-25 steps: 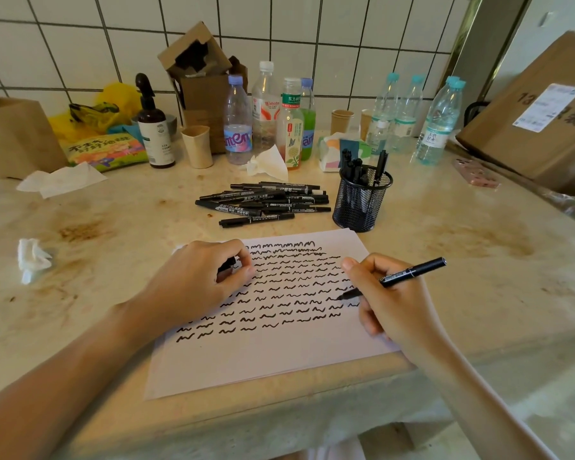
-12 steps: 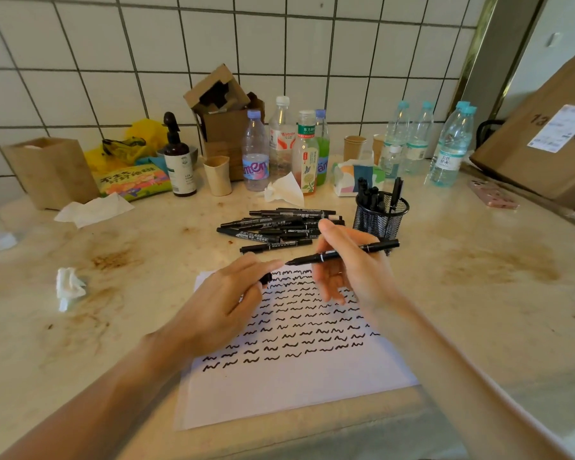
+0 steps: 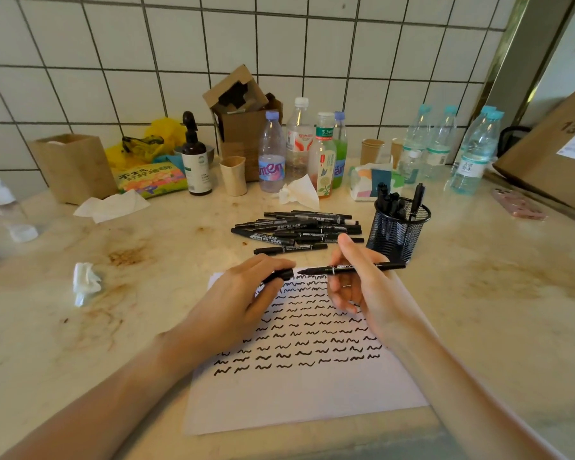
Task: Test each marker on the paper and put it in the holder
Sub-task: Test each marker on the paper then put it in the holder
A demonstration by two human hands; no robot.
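The right hand pinched the marker level, tip left toward the cap pinched by the left hand, likely to recap it above the paper. The holder stood just beyond, right.

Two hands are over the paper: the left hand and the right hand. There is one sheet of paper and one mesh holder. One marker is in the right hand, and one cap is in the left hand. The pile of markers on the table has about ten pieces; they overlap, so I cannot count exactly. In the holder stand several markers more, the number is not clear. At the wall I count about eight plastic bottles, one dark pump bottle and three paper cups.
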